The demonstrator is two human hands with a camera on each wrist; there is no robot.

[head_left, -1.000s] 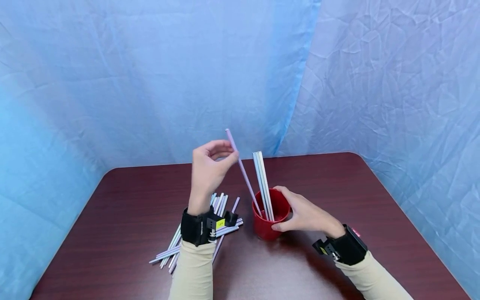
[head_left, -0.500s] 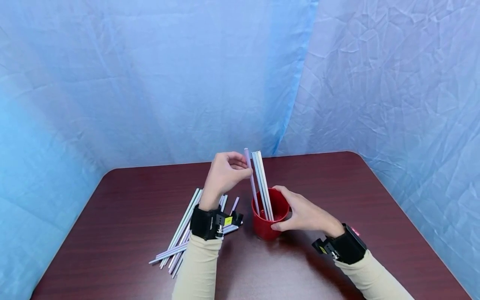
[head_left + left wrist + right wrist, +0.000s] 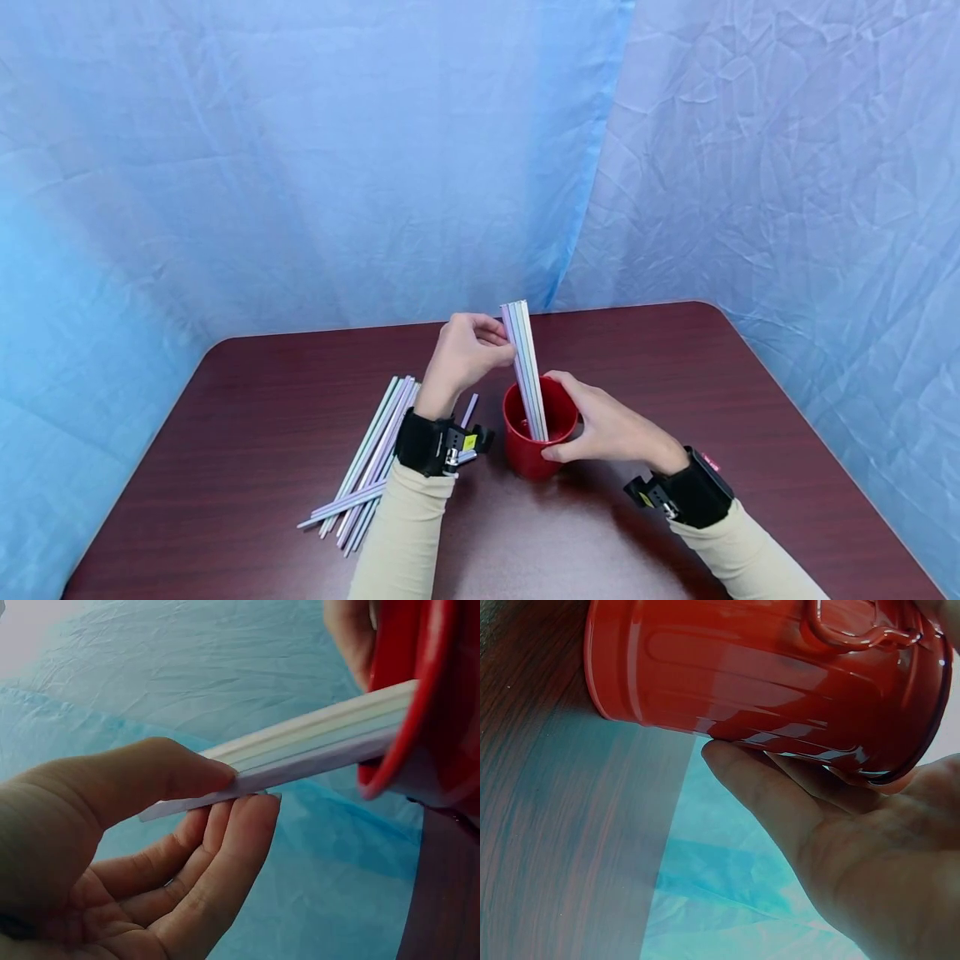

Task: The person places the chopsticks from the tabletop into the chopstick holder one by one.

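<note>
Glossy red cup (image 3: pixel 534 454) (slim straws (image 3: pixel 522 350)).

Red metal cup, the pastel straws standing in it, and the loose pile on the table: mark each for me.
Red metal cup (image 3: pixel 527 460), head view, front wall below the rim.
Pastel straws standing in the cup (image 3: pixel 523 354), head view, mid-length of the bundle.
Loose pile of pastel straws (image 3: pixel 372 454), head view, middle of the pile.

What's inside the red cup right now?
A few pale straws stand in the red cup, leaning on its rim; the left hand pinches them, the right hand holds the cup. The cup wall hides their lower ends.
</note>
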